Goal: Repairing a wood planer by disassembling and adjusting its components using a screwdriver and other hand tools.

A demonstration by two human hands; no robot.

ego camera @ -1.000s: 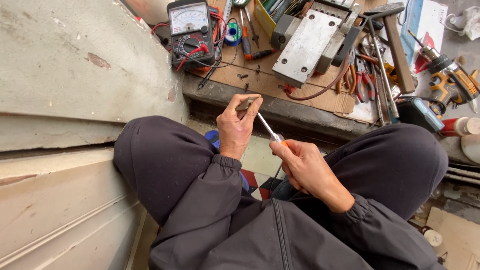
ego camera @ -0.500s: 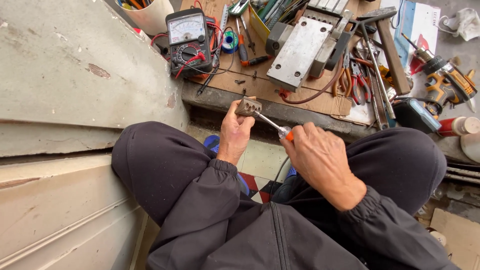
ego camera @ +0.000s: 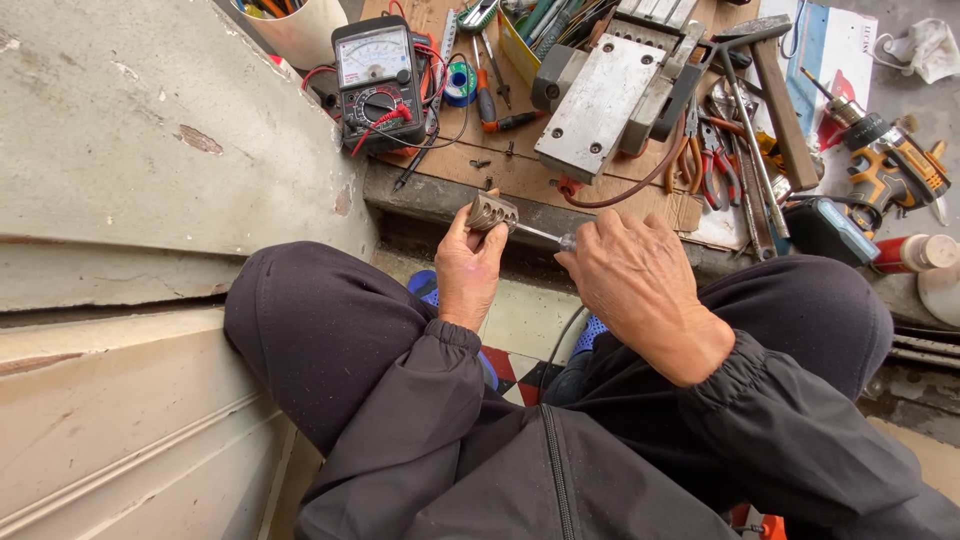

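Small ribbed metal part [ego camera: 492, 211] sits pinched in the left hand [ego camera: 468, 268] above the knees, just before the worktop [ego camera: 520, 170]. The right hand [ego camera: 640, 285], closed around a screwdriver [ego camera: 543, 235], sets its tip against the part.

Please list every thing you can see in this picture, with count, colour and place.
metal part: 1, grey-brown, in left hand
screwdriver: 1, steel shaft, in right hand, tip at the part
multimeter: 1, black, red leads, board top left
metal block: 1, grey, board centre
hammer: 1, wooden handle, right of block
pliers: several, red grips, beside hammer
drill: 1, orange-black, far right
cup: 1, white, top left
board: 1, brown, under tools
left hand: 1, holds part
right hand: 1, holds screwdriver
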